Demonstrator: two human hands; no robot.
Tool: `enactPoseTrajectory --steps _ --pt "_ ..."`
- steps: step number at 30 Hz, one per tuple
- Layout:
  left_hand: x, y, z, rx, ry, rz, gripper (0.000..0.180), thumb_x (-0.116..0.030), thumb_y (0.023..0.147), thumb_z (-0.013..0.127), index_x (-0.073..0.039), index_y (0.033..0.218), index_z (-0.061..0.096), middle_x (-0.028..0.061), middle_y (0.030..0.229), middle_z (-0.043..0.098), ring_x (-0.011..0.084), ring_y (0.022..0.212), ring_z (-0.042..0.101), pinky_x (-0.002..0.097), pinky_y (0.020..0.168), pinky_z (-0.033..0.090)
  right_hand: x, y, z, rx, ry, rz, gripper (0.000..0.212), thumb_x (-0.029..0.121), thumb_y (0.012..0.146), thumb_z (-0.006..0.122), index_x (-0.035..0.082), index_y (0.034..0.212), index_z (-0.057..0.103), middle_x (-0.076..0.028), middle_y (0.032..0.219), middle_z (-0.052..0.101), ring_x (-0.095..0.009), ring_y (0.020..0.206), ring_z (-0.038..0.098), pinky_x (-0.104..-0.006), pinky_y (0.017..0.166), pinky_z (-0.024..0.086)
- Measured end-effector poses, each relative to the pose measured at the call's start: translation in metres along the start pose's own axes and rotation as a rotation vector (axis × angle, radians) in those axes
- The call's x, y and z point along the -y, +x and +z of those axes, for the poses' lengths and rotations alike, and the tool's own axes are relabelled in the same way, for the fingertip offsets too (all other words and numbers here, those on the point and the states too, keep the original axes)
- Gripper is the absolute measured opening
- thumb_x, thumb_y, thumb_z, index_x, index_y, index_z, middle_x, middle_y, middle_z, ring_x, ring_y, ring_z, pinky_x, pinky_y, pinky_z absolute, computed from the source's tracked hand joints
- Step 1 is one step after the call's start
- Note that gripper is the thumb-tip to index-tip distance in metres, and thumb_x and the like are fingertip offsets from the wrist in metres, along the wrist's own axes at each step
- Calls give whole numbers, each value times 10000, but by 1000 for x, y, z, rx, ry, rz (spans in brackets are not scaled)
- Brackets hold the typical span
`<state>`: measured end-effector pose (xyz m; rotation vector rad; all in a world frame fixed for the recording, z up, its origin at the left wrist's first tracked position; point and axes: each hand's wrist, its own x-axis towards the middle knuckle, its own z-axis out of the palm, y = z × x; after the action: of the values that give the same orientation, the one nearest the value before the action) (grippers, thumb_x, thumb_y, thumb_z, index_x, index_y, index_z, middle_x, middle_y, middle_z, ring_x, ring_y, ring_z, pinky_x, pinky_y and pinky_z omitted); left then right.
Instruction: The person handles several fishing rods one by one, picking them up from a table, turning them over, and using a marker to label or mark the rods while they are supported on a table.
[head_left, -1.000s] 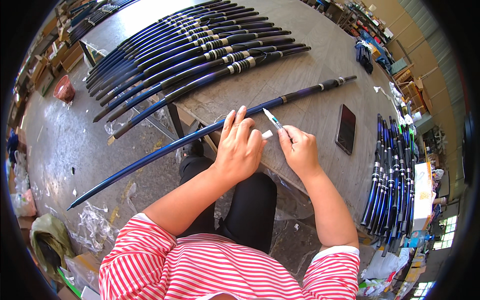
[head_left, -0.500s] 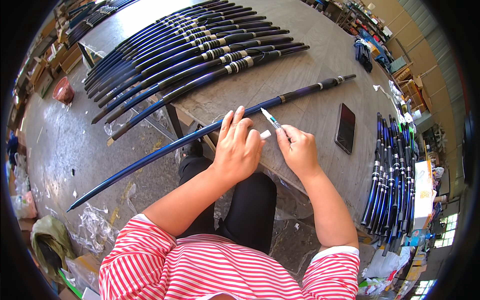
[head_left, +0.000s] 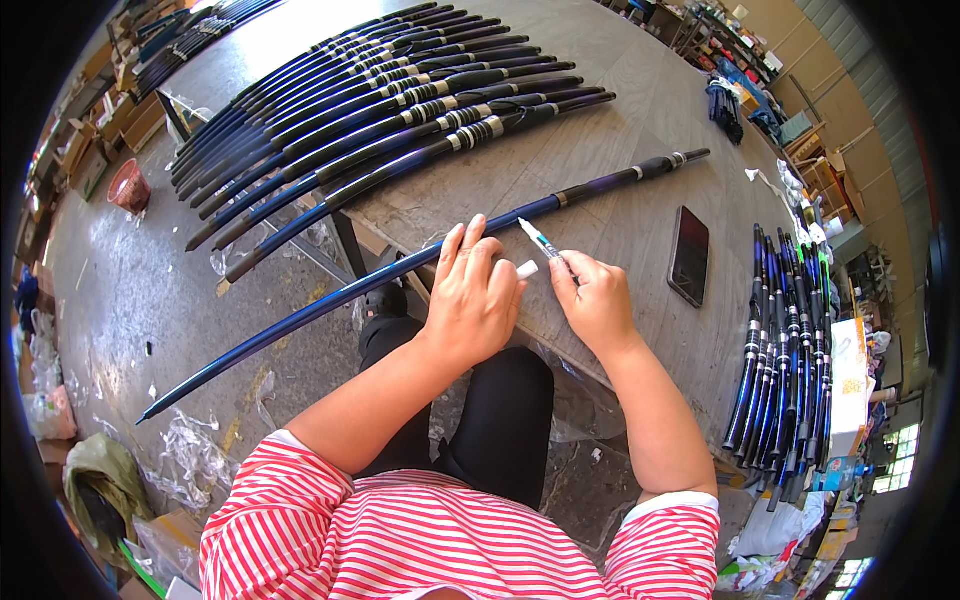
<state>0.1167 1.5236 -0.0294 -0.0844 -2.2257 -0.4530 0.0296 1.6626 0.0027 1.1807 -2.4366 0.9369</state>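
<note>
A dark blue fishing rod (head_left: 370, 278) lies slantwise over the table's edge, its thin end hanging out at the lower left. My left hand (head_left: 472, 290) rests its fingertips on the rod and pinches a white pen cap (head_left: 527, 269) between its lower fingers and thumb. In my right hand (head_left: 597, 300) is a white-tipped paint pen (head_left: 543, 243). The pen points up and left, its tip close to the rod's blue section; whether they touch I cannot tell.
Several similar rods (head_left: 400, 140) lie side by side on the grey table (head_left: 610, 200), beyond my hands. A black phone (head_left: 690, 256) is at the right, near another bundle of rods (head_left: 785, 350). A reddish bucket (head_left: 128, 187) and plastic scraps (head_left: 190, 450) are on the floor.
Almost nothing differs. The pen and my right hand have shifted very slightly to the left, and the view has moved a little.
</note>
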Motion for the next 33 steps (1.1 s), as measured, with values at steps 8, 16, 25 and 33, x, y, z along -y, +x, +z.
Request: enactPoseTrajectory --steps 8,16,25,33 --pt "-2 0 -1 -3 -36 -9 93 -61 730 567 -7 772 505 181 935 490 412 1096 448 508 942 299 -2 -1 -1 -16 58 32 148 150 808 563 11 798 611 -161 615 580 -309 547 580 -351 489 448" --pt "-4 1 -2 31 -2 7 89 -58 736 563 -12 782 503 173 955 485 407 1103 440 505 950 292 -12 -1 -19 -143 291 53 173 141 833 569 8 932 619 -103 675 567 -169 563 561 -268 512 428" --pt "-9 10 -7 99 58 101 133 -74 729 606 -28 818 518 144 936 485 383 1113 429 491 946 314 -20 -1 -53 -96 376 -3 121 161 775 633 42 799 638 -47 617 497 -128 497 444 -249 450 332" --pt "-9 29 0 101 -287 122 168 -19 736 602 8 902 601 136 807 559 292 741 549 344 671 452 -27 -2 -67 -201 209 -36 154 176 697 627 26 667 616 -82 573 514 -189 480 479 -293 447 361"
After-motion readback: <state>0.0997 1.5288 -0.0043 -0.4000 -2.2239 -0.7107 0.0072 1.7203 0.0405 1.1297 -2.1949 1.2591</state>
